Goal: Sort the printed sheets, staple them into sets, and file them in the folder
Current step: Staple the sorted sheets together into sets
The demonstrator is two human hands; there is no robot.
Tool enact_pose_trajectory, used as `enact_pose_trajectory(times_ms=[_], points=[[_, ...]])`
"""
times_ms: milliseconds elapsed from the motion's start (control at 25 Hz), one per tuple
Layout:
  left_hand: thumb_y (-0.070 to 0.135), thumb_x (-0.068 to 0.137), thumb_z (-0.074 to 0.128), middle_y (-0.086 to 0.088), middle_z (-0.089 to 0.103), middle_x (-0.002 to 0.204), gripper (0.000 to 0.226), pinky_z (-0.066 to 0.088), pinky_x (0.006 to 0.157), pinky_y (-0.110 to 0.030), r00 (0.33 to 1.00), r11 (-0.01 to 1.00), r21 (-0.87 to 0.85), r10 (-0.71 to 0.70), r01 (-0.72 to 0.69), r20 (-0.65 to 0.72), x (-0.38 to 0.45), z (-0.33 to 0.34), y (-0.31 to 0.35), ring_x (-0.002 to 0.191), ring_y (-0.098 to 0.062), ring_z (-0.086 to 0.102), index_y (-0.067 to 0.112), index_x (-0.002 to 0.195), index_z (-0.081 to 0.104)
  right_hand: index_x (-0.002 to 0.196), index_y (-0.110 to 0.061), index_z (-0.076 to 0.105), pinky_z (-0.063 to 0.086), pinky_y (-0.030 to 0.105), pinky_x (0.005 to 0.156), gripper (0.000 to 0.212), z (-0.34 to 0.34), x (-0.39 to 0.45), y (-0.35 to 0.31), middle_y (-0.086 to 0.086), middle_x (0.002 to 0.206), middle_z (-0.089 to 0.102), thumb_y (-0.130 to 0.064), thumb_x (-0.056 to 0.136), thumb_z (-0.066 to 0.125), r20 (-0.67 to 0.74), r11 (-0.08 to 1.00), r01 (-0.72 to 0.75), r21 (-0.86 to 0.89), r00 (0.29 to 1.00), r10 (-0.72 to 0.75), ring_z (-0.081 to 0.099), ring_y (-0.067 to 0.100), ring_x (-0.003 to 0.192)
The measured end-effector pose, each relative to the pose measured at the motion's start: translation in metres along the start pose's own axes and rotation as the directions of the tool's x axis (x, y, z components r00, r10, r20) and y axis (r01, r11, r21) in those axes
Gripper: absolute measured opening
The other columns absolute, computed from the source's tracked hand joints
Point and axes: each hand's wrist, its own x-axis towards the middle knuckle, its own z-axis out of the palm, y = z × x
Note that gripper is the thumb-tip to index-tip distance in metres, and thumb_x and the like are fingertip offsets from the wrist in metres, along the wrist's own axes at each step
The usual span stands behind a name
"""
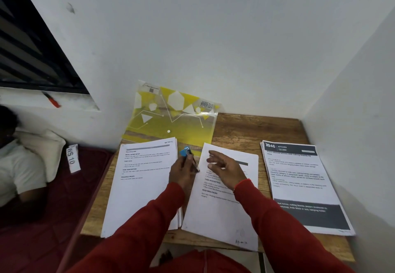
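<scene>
We note three lots of printed sheets on the wooden table (256, 127): a left stack (141, 183), a middle stack (222, 204) and a right stack (299, 183) with dark header and footer bands. The yellow folder (171, 119) leans against the wall behind them, its lower edge on the table.

Our left hand (181, 174) curls its fingers round a small blue stapler (186, 152), held between the left and middle stacks. Our right hand (226, 170) hovers over the top of the middle stack, fingers spread and loose, holding nothing; we cannot tell whether it touches the paper.

Handling judgement: the sheets are light, limp and slippery against one another, so a set will likely fan out unless it is squared first. We would pinch a set near its top corner, thumb above and fingers beneath, and staple there. The folder looks thin, flexible plastic; best held at its open edge.
</scene>
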Motion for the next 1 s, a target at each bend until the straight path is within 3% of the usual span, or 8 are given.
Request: enact_pose_trajectory(times_ms=[160,320,480,680,800,920,1000], points=[[0.037,0.096,0.054,-0.006,0.063,0.077,0.032,0.039,0.071,-0.029,0.996,0.881,0.470,0.079,-0.057,-0.028,0.030,-0.012,0.008,0.085,-0.031,0.061,0.009,0.082,0.060,0.122,-0.015,0.062,0.048,0.030,0.087,0.038,-0.015,-0.016,0.024,-0.002,0.102,0.061,-0.007,0.086,0.068,-0.269,0.978,-0.072,-0.193,0.963,0.018,0.057,0.016,0.086],[0.031,0.088,0.065,-0.017,0.063,0.103,0.032,0.046,0.082,-0.035,0.987,0.721,0.678,0.157,-0.141,0.038,0.055,-0.002,0.017,0.099,-0.033,0.060,0.006,0.107,0.064,0.117,-0.011,0.065,0.046,0.044,0.095,0.039,-0.019,-0.034,0.052,0.008,0.106,0.057,-0.004,0.080,0.070,-0.401,0.945,-0.130,-0.302,0.916,-0.002,0.056,0.030,0.103],[0.027,0.087,0.065,-0.020,0.056,0.114,0.036,0.048,0.086,-0.041,0.979,0.646,0.742,0.188,-0.180,0.074,0.063,0.010,0.016,0.104,-0.037,0.056,0.007,0.115,0.052,0.133,-0.014,0.054,0.039,0.040,0.103,0.054,-0.026,-0.049,0.063,0.016,0.130,0.047,-0.025,0.083,0.069,-0.412,0.830,-0.339,-0.443,0.899,0.148,0.046,0.034,0.121],[0.039,0.085,0.065,-0.014,0.042,0.124,0.052,0.050,0.085,-0.047,0.976,0.559,0.809,0.206,-0.180,0.075,0.056,0.015,0.010,0.108,-0.035,0.051,0.018,0.125,0.040,0.140,-0.013,0.046,0.035,0.037,0.106,0.062,-0.027,-0.053,0.067,0.014,0.140,0.039,-0.034,0.085,0.066,-0.358,0.775,-0.370,-0.513,0.913,0.198,0.042,0.033,0.126],[0.046,0.091,0.053,-0.009,0.042,0.124,0.040,0.051,0.086,-0.047,0.957,0.507,0.830,0.272,-0.233,0.102,0.039,0.018,0.009,0.110,-0.030,0.050,0.022,0.123,0.047,0.139,-0.011,0.046,0.031,0.039,0.107,0.064,-0.025,-0.053,0.070,0.016,0.139,0.040,-0.037,0.083,0.065,-0.391,0.764,-0.372,-0.526,0.904,0.171,0.042,0.035,0.125],[0.054,0.094,0.045,-0.005,0.055,0.113,0.039,0.053,0.086,-0.045,0.970,0.486,0.840,0.143,-0.242,0.197,0.018,0.018,-0.008,0.105,-0.027,0.059,0.021,0.111,0.057,0.144,-0.012,0.038,0.029,0.041,0.109,0.073,-0.024,-0.052,0.071,0.015,0.145,0.032,-0.045,0.082,0.060,-0.425,0.731,-0.418,-0.540,0.885,0.192,0.034,0.035,0.130],[0.057,0.091,0.049,-0.006,0.056,0.115,0.045,0.051,0.090,-0.045,0.981,0.520,0.832,0.081,-0.192,0.175,0.009,0.019,-0.018,0.108,-0.027,0.058,0.020,0.115,0.055,0.147,-0.015,0.033,0.027,0.041,0.111,0.074,-0.025,-0.049,0.070,0.014,0.148,0.029,-0.044,0.085,0.061,-0.421,0.718,-0.444,-0.536,0.878,0.228,0.031,0.035,0.133]])
